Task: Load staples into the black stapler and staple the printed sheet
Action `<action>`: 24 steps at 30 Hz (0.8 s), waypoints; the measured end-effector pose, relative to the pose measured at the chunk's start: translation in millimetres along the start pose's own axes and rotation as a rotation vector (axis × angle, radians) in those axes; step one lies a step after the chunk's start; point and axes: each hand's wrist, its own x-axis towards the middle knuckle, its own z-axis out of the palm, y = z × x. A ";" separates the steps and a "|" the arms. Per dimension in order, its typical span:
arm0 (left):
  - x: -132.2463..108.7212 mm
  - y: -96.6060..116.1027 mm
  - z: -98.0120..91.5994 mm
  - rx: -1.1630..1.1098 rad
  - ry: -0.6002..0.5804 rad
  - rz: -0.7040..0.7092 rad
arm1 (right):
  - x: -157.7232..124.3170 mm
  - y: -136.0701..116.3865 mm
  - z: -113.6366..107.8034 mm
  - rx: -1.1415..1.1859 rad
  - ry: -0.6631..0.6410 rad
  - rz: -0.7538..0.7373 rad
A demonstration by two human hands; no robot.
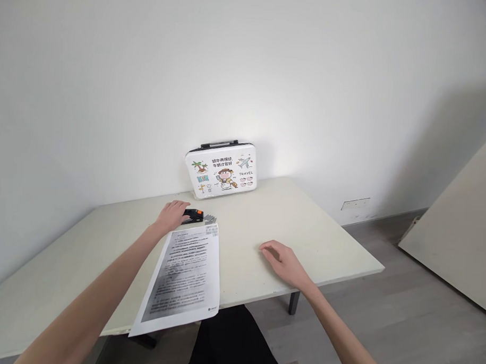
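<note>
My left hand (173,215) reaches over the printed sheet's top left corner, its fingers on the near end of a black stapler with an orange part (195,216). Small grey strips of staples (210,219) lie right beside the stapler. The printed sheet (184,275) lies flat below them, its lower edge reaching past the table's front edge. My right hand (282,262) rests at the table's front right, fingers curled loosely with a gap to the thumb and nothing between them.
A white case with cartoon prints and a black handle (222,170) stands against the wall at the back of the pale table (297,221). A wall socket plate (355,204) is low on the right, and a large pale panel (456,226) stands at the far right.
</note>
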 end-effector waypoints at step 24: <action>-31.6 38.2 -78.3 0.097 -0.005 0.235 | -0.3 1.9 0.5 0.024 0.012 0.023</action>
